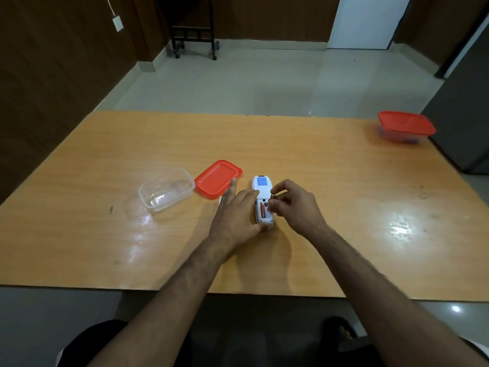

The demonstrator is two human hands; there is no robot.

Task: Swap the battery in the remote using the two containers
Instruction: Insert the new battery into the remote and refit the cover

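A white remote [262, 188] lies face down on the wooden table [330, 181], its battery bay uncovered. One orange battery [263, 210] sits in the bay's left slot. My left hand [235, 213] steadies the remote from its left side, fingers spread. My right hand [293, 205] pinches a second battery [272, 197] at the bay's right slot. A clear container [166, 190] stands open and looks empty to the left, its red lid [218, 178] lying beside it. A second container [406, 127] with a red lid on sits at the far right corner.
A small white piece [220, 200], perhaps the remote's cover, peeks out under my left hand. A grey cabinet [465, 115] stands beside the table's right edge. A black wheeled stand [194, 35] is across the tiled floor.
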